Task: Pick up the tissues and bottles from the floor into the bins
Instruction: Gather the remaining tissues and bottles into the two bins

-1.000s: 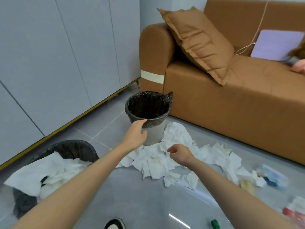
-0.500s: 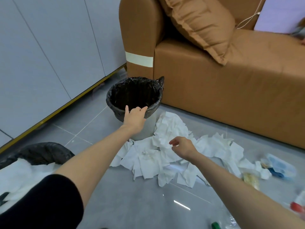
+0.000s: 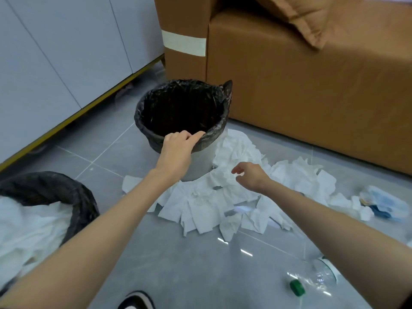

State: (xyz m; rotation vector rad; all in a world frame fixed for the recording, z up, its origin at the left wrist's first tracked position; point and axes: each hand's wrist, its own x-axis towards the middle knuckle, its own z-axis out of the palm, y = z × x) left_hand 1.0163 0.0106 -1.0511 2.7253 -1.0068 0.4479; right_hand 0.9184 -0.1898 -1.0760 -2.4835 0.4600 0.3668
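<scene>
Reaching hand: the right hand [image 3: 252, 177] is held just above the tissues [image 3: 207, 204], its fingers loosely curled with nothing between them.
Bracing hand: the left hand [image 3: 178, 148] is set on the near rim of the empty bin [image 3: 200, 161]; its fingers are curled over the black liner edge, and a grip on the rim is judged likely.
Key relation: the tissues are spread on the floor [image 3: 178, 264] directly below and ahead of the right fingertips and heaped against the bin's base. The bin mouth is up and to the left of that hand.
Nearer hand: the right hand is judged nearer to the heap.
Bottle: a clear bottle [image 3: 316, 277] is laid on its side near the right forearm, well apart from both hands, its green-capped end pointing down-left.
Second bin: a lined bin [image 3: 73, 197] at the left is seen already holding tissues.
Surface: glossy grey tiles; flat sheets are judged to need a pinch.
Room: a brown sofa [image 3: 312, 97] is seen behind the bin and pale cabinets [image 3: 66, 52] to the left.
</scene>
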